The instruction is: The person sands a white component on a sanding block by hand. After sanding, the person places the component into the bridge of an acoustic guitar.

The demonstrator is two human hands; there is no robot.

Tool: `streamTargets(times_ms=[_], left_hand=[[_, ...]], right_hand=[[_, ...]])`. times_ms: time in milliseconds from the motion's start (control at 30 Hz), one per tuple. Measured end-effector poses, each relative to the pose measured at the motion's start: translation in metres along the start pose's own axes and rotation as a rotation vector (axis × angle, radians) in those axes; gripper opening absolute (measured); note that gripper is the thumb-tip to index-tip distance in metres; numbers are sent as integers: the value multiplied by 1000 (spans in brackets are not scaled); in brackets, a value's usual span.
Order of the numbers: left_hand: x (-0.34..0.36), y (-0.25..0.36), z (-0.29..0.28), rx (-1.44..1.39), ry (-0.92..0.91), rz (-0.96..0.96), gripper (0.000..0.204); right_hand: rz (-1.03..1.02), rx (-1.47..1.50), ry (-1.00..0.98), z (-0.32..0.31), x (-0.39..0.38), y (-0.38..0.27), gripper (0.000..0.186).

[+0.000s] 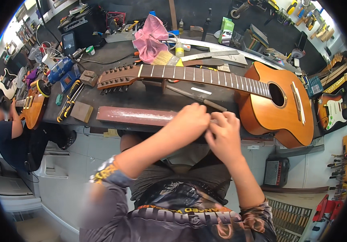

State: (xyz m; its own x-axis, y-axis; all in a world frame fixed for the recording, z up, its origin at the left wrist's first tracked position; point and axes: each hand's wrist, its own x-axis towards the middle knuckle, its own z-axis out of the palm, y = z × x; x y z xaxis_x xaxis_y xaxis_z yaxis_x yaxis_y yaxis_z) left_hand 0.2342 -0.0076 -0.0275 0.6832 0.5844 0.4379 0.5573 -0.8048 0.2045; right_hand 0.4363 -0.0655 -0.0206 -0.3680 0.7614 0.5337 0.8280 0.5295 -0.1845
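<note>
My left hand is closed over the right end of a long sanding block, whose reddish-brown face carries a streak of white dust. Close against it, my right hand has its fingers curled in a pinch. Whatever the two hands hold between them is too small or hidden to make out. Just beyond them lies an acoustic guitar with an orange-brown top. Its neck rests on a dark wooden support, and no strings can be made out. A file-like tool lies between neck and hands.
On the left stand a blue power tool with a yellow pad, yellow-black pliers and a wooden block. A pink cloth and brush lie behind the neck. Another person sits far left with a guitar.
</note>
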Motion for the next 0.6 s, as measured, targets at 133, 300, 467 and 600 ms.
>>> streamTargets(times_ms=[133,300,467,600], left_hand=[[-4,-7,-7,2,-23,-16,8],[-97,-80,-82,1,-122,-81,13],[-146,-105,-134,51,-165,-201,17],[-110,-89,-97,2,-160,-50,16]], right_hand=[[3,-16,-48,2,3,-17,18],[-155,112,-66,75,54,-95,23],[-244,110,8,120,77,-149,40],[-123,174,-88,76,51,-101,38]])
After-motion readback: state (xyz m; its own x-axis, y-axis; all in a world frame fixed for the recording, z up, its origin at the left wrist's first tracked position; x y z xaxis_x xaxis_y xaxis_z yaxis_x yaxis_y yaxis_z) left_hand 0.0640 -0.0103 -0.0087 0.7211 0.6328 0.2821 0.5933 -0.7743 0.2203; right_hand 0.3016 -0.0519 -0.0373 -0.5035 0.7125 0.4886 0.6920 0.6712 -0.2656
